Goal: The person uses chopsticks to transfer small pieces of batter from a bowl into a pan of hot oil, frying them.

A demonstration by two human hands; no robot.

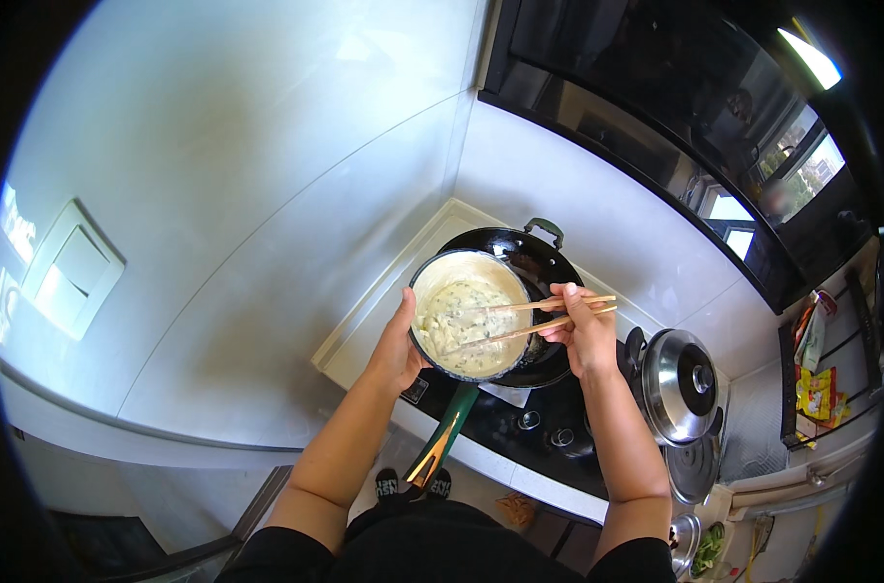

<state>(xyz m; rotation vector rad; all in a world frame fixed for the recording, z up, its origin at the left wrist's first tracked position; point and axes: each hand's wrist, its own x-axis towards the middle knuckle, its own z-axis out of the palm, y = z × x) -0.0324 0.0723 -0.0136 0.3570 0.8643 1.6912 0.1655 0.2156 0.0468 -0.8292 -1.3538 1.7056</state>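
My left hand (396, 348) grips the left side of a round bowl (473, 260) with a pale inside and a dark rim. Thick, pale batter (453, 297) flecked with green bits lies in it. In my right hand (585, 333) is a pair of wooden chopsticks (516, 307), slightly spread, with their tips down in the batter. Beneath the bowl is a black wok (549, 260) on the stove, partly covered by it. Its long green-and-gold handle (448, 432) points toward me, and a small green loop handle sits at its far edge.
The black stove (505, 432) has two knobs in front. Right of my right forearm stands a pot with a steel lid (677, 387). A dark range hood (636, 107) hangs above. A rack (819, 384) holds packages; leafy greens (709, 546) lie at lower right.
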